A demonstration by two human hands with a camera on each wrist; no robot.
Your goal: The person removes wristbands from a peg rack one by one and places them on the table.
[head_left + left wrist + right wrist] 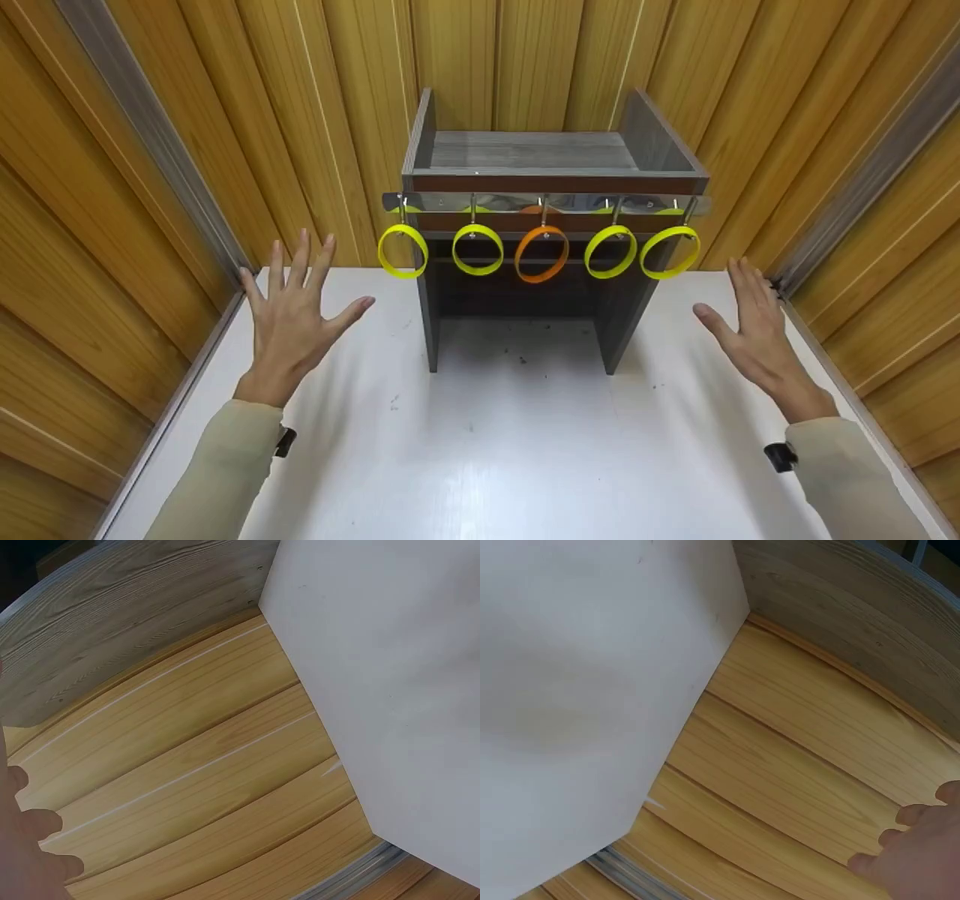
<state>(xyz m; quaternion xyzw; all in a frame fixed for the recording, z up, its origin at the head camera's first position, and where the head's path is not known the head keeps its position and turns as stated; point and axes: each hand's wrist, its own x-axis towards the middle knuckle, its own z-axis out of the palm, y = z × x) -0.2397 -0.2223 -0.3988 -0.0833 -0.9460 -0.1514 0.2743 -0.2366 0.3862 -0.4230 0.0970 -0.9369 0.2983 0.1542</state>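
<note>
My left hand [291,322] hovers over the white surface on the left, fingers spread and straight, holding nothing. On the other side my right hand [757,337] is held out the same way, thumb apart from the fingers. Between them stands a grey wooden rack [517,184] with a metal hook strip [442,202] across its front. Several rings hang there: an orange ring [519,262] in the middle, with yellow rings [381,255] on both sides. Neither hand touches the rack or a ring. Fingertips [45,825] show at the left wrist view's edge, others [911,814] in the right wrist view.
The white tabletop [480,450] carries the rack near its back edge. Wood-patterned panels [525,60] close off the back, and similar side walls [75,225] rise left and right with grey metal trim in the corners. Small dark specks lie on the tabletop.
</note>
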